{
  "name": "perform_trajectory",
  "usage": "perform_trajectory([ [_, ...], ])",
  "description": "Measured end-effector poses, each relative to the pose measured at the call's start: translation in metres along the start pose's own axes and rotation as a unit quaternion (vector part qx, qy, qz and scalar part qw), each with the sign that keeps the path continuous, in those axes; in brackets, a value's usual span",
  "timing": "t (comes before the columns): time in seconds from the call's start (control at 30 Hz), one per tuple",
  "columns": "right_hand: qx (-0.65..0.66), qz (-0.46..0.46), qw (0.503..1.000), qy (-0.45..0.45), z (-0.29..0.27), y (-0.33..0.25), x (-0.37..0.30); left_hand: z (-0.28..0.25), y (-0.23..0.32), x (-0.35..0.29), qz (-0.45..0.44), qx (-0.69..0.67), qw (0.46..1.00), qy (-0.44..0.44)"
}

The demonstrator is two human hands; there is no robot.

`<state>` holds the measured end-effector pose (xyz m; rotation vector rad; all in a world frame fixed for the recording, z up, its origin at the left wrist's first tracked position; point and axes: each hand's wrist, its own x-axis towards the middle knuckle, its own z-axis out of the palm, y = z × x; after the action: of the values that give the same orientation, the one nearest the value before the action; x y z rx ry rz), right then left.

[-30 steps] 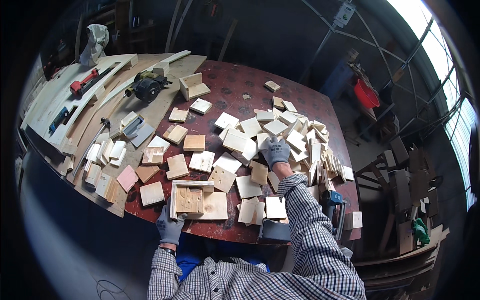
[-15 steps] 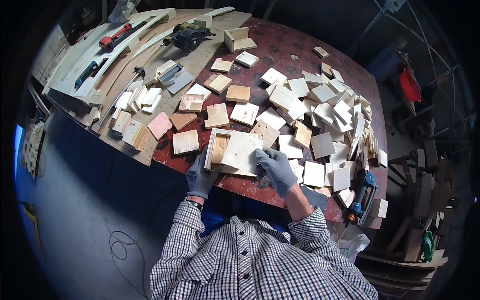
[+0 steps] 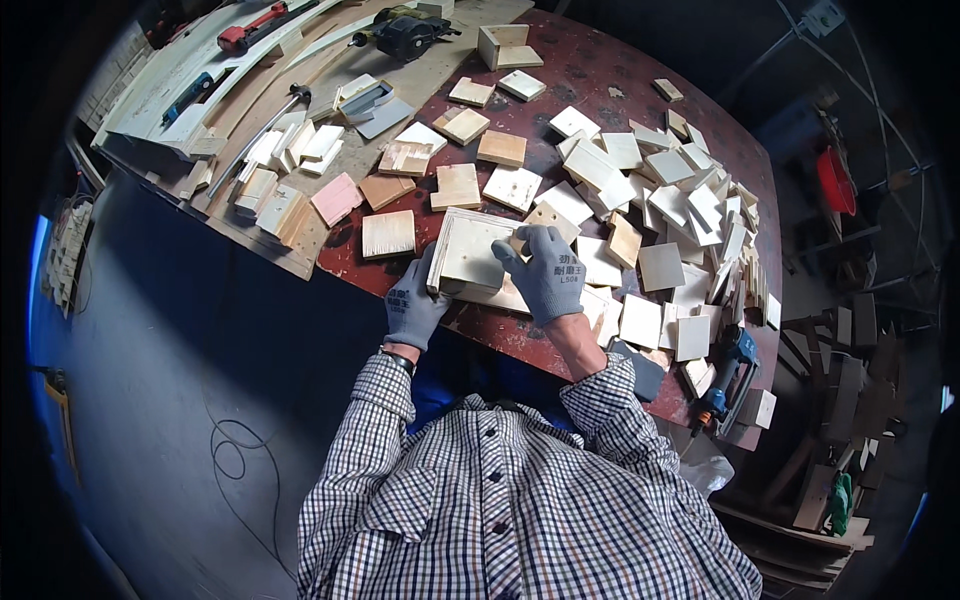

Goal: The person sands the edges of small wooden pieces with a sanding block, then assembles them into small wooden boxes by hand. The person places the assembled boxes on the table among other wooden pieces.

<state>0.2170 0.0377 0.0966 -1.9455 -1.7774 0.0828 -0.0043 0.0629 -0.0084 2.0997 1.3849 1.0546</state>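
A small wooden box frame (image 3: 437, 262) sits at the near edge of the red worktable. A pale square wooden board (image 3: 473, 250) lies over its open top, up against the left side wall. My left hand (image 3: 413, 306), in a grey glove, grips the box at its lower left corner; its fingers are partly hidden behind the side wall. My right hand (image 3: 548, 278), gloved too, has its thumb on the board's right part and its fingers curled at the right edge. Loose wooden blocks (image 3: 388, 234) lie just beyond the box.
Many wooden pieces (image 3: 661, 267) are heaped to the right on the red table (image 3: 350, 262). A blue nail gun (image 3: 735, 370) lies at the right edge. On the boards at the far left are a hammer (image 3: 300, 93), a circular saw (image 3: 412, 36) and a red tool (image 3: 252, 30).
The square board has moved left over the box, covering the gap that showed its inside. My right hand has come up and turned, its back now showing. The view has shifted slightly.
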Motion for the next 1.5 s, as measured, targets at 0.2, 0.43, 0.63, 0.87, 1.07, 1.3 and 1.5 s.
perform_trajectory([
  [0.2, -0.061, -0.249, 0.965, -0.052, -0.003, 0.005, -0.001, -0.003, 0.004, -0.001, 0.004, -0.009, 1.0, 0.01],
  [0.43, -0.071, -0.262, 0.962, -0.036, 0.008, 0.006, -0.003, 0.0, -0.002, -0.001, -0.016, -0.007, 1.0, -0.002],
  [0.63, -0.066, -0.232, 0.97, -0.033, 0.002, -0.001, -0.006, 0.004, 0.0, 0.0, -0.03, 0.009, 0.999, -0.015],
  [0.87, -0.053, -0.237, 0.969, -0.039, 0.005, -0.012, 0.001, 0.004, 0.001, 0.001, -0.018, -0.013, 0.999, 0.027],
  [1.07, -0.032, -0.261, 0.965, 0.016, 0.012, -0.003, -0.007, 0.007, -0.002, 0.0, -0.035, -0.045, 0.998, 0.031],
  [1.3, -0.035, -0.275, 0.96, 0.04, -0.001, -0.01, -0.005, 0.002, -0.003, 0.0, -0.024, -0.023, 0.999, -0.008],
  [1.5, 0.015, -0.181, 0.962, 0.205, -0.049, 0.0, -0.001, 0.002, -0.005, -0.001, -0.037, -0.052, 0.998, -0.01],
])
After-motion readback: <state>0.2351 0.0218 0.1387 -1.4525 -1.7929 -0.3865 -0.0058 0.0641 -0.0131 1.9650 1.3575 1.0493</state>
